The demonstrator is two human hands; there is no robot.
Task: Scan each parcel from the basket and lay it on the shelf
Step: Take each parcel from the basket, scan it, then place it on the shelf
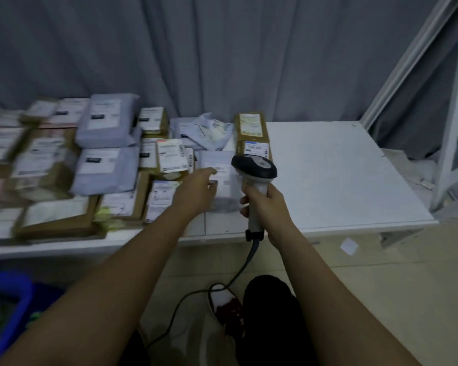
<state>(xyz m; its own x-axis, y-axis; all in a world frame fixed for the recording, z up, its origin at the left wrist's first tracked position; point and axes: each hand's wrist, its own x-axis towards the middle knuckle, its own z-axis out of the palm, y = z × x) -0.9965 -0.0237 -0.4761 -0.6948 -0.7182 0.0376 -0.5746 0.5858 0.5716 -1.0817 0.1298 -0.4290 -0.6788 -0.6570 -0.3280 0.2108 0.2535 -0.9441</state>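
Note:
A low white shelf (pixel 333 180) carries many parcels on its left half. My left hand (pixel 196 190) reaches over a small grey plastic parcel (pixel 224 191) that lies flat near the shelf's front edge, with its straight fingers touching the parcel's white label. My right hand (pixel 266 204) grips the handle of a white barcode scanner (pixel 254 167), whose dark head hangs just above the parcel's right side. The blue basket (pixel 8 299) shows at the bottom left, blurred, its contents unclear.
Brown boxes (pixel 251 128) and grey mailer bags (pixel 109 120) crowd the shelf from the left to the middle. The scanner's cable (pixel 185 297) trails down to the floor. A white frame post (pixel 452 128) stands at the right, and a grey curtain hangs behind.

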